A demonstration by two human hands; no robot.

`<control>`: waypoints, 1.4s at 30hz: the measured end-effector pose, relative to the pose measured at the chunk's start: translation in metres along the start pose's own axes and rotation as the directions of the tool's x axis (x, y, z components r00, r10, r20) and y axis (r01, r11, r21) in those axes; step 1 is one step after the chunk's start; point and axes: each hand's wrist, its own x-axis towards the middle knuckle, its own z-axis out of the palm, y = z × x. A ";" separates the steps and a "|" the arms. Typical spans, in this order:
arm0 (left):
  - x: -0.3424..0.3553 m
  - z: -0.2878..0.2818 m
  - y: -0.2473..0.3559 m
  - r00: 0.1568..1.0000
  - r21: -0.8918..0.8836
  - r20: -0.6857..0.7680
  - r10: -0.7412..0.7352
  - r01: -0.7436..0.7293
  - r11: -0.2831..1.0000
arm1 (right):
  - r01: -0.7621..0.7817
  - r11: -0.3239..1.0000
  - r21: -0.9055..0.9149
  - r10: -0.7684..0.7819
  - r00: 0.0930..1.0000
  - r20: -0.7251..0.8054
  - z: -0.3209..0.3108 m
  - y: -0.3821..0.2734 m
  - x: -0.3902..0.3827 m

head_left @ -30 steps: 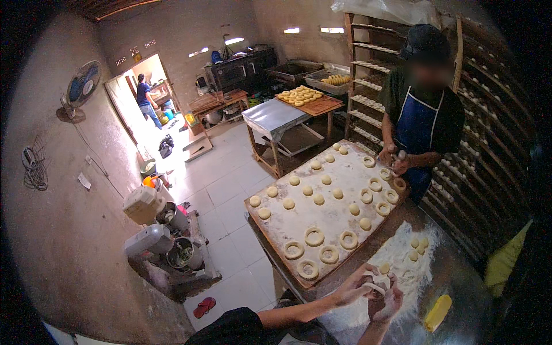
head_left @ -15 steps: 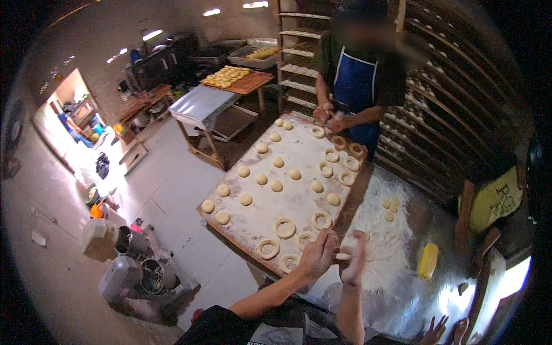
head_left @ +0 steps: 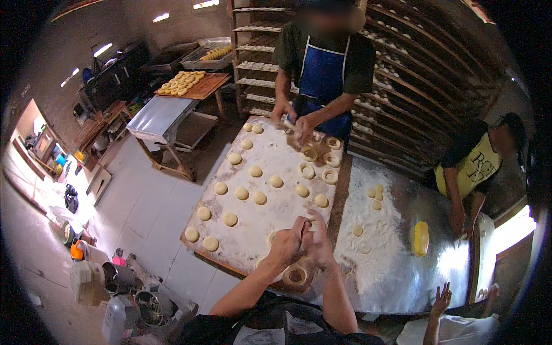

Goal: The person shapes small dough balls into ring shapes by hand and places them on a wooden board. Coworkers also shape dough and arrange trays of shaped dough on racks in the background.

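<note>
Item: my left hand point(head_left: 289, 244), curled over the near end of the floured wooden board point(head_left: 270, 167), fingers bent inward toward my right. Item: my right hand point(head_left: 319, 240), pressed close against the left, thumb side up. Between the two sits a piece of dough point(head_left: 303, 225), small and pale; both hands look closed about it, though I cannot tell how firmly, since my fingers hide most of it.

Item: one dough ring point(head_left: 296, 275), lying flat on the board just below my left wrist, near the board's front edge.

Item: round dough balls point(head_left: 241, 193), set in loose rows over the middle and left of the board, apart from one another.

Item: more dough rings point(head_left: 306, 170) at the far end, near a person in a blue apron point(head_left: 322, 69) whose hands work there.

Item: metal table point(head_left: 437, 259) to my right, dusted with flour and a few dough rounds; a yellow scraper point(head_left: 421, 238) lies on it, well apart from my hands.
</note>
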 end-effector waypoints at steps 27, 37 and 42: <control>0.068 -0.029 -0.049 0.959 0.545 0.117 -0.257 0.154 0.824 | -0.196 0.300 -0.934 0.108 0.979 -0.170 0.008 0.005 0.073; 0.066 -0.026 -0.061 0.957 0.543 0.174 -0.234 0.105 0.833 | -0.030 0.155 -0.987 0.125 0.992 -0.010 0.030 0.009 0.081; 0.063 -0.030 -0.053 0.943 0.513 0.200 -0.266 0.130 0.848 | -0.060 0.209 -0.976 0.004 0.998 -0.061 0.012 0.012 0.075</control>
